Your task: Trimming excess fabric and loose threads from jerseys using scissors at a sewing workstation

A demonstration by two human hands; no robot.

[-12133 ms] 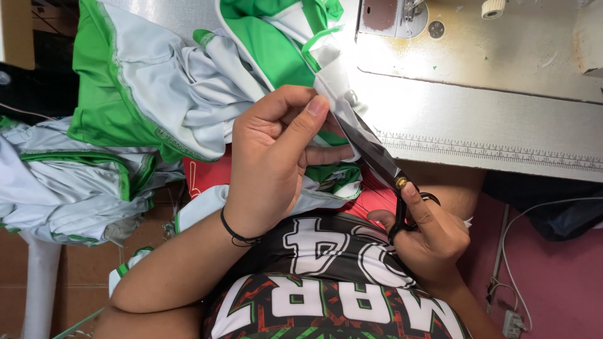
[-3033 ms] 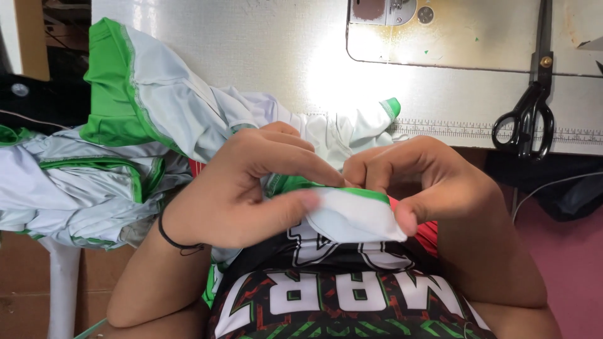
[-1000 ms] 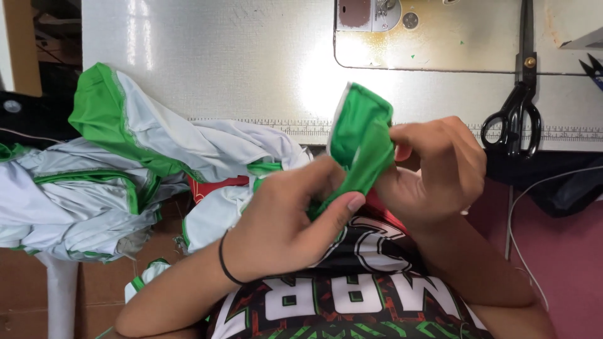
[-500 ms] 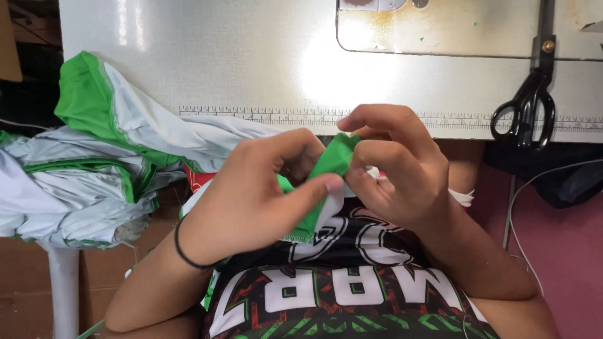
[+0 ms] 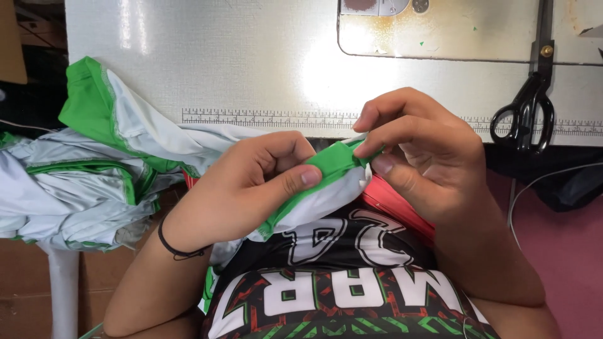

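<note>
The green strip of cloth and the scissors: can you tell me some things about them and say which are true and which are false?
1. Both hands pinch the green strip. True.
2. The scissors are in the right hand. False: they lie on the white table, apart from it.
3. The left hand wears a dark band at the wrist. True.
4. The strip is blue. False: it is green with white cloth under it.

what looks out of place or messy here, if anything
Nothing looks damaged or spilled. The scissors lie closed on the table, clear of both hands. The only untidy thing is the heap of green and white cloth hanging off the table's left edge.
</note>
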